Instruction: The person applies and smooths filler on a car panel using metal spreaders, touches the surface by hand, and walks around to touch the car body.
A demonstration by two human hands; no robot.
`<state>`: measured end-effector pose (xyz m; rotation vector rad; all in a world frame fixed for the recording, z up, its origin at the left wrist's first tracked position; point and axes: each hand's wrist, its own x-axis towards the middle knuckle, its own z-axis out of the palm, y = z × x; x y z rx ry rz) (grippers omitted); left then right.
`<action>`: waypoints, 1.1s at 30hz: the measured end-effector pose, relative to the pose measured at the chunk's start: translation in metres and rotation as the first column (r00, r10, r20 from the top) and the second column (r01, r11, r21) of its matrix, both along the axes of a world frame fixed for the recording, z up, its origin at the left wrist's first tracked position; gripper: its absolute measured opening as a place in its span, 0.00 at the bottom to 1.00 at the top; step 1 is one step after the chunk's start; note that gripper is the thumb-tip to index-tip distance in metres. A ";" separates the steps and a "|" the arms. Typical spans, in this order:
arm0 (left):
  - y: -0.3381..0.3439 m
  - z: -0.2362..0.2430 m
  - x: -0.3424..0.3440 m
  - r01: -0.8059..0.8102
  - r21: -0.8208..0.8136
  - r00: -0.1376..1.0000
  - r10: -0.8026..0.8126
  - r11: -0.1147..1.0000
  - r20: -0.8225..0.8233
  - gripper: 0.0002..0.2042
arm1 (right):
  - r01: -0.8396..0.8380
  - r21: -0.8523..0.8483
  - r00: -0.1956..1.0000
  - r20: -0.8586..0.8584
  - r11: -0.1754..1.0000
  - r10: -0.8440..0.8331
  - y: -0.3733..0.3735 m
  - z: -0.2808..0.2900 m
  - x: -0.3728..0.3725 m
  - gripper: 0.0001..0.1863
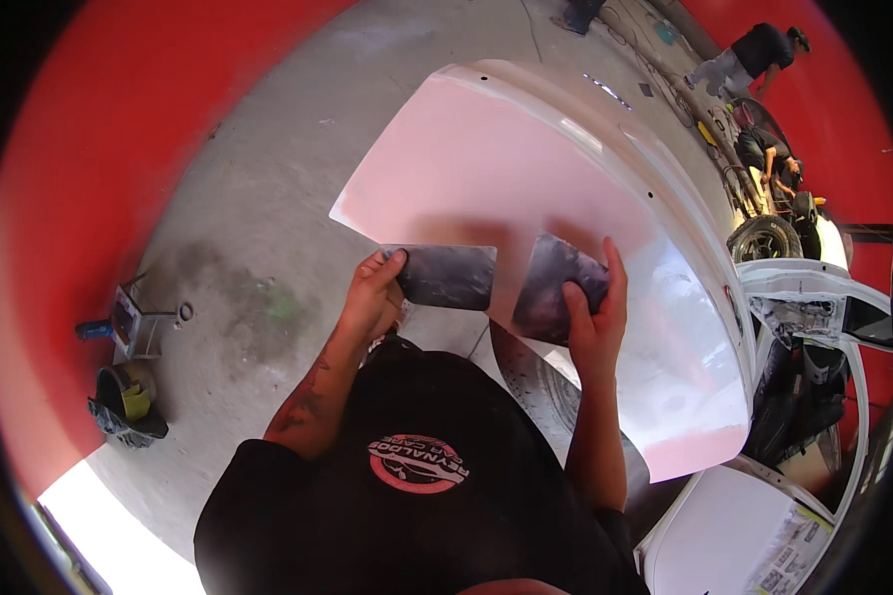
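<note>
My left hand (372, 290) pinches the left end of a dark grey rectangular sheet (450, 278), its thumb on top. In my right hand (600, 315) is a second dark grey sheet (544, 288), tilted, with the thumb across its face and the fingers at its edge and behind it. The two sheets are apart, with a narrow gap between them. Their material cannot be made out for certain. Just beyond both hands spreads a white car body panel (486, 134) with large pink patches, and shadows fall on it.
A car wheel (558, 394) shows below the panel. At right are a car body with an open door frame (804, 283) and a loose tyre (764, 240). Two people (761, 52) work at the far right. A bucket (119, 382) and a small stand (147, 332) are at left.
</note>
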<state>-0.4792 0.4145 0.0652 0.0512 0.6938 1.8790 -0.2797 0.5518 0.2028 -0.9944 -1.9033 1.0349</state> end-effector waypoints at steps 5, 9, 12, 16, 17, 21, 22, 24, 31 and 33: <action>-0.037 -0.032 -0.062 -0.096 -0.059 0.995 0.097 0.994 0.014 0.08 | 0.114 0.094 0.986 0.113 0.989 -0.124 0.057 0.033 -0.060 0.22; -0.038 -0.029 -0.065 -0.097 -0.149 0.995 0.100 0.984 0.013 0.08 | 0.095 0.233 0.953 0.259 0.968 -0.156 0.069 0.026 -0.095 0.15; -0.034 -0.036 -0.061 -0.068 -0.089 0.996 0.072 0.994 0.045 0.10 | 0.077 0.227 0.943 0.300 0.971 -0.145 0.062 0.024 -0.126 0.16; -0.030 -0.037 -0.058 -0.019 -0.078 0.998 0.023 0.997 0.056 0.11 | 0.072 0.251 0.945 0.291 0.965 -0.146 0.061 0.025 -0.126 0.16; -0.030 -0.038 -0.058 -0.017 -0.101 0.999 0.021 0.995 0.045 0.11 | 0.068 0.242 0.964 0.233 0.968 -0.126 0.061 0.024 -0.122 0.16; -0.031 -0.042 -0.062 -0.002 -0.075 0.999 0.004 0.997 0.038 0.12 | 0.110 0.185 0.977 0.161 0.977 -0.140 0.065 0.024 -0.118 0.17; -0.028 -0.042 -0.060 0.004 -0.082 0.999 -0.001 0.997 0.046 0.11 | 0.108 0.174 0.970 0.199 0.979 -0.142 0.067 0.025 -0.125 0.17; -0.022 -0.039 -0.059 0.019 -0.089 0.999 -0.014 0.996 0.052 0.10 | 0.103 0.229 0.950 0.265 0.968 -0.163 0.068 0.022 -0.141 0.17; -0.024 -0.037 -0.057 0.035 -0.102 0.998 -0.030 0.994 0.052 0.13 | 0.110 0.131 0.990 0.076 0.985 -0.121 0.069 0.013 -0.123 0.17; -0.021 -0.041 -0.055 0.064 -0.098 0.997 -0.060 0.993 0.044 0.13 | 0.070 0.278 0.971 0.201 0.958 -0.130 0.063 0.016 -0.138 0.16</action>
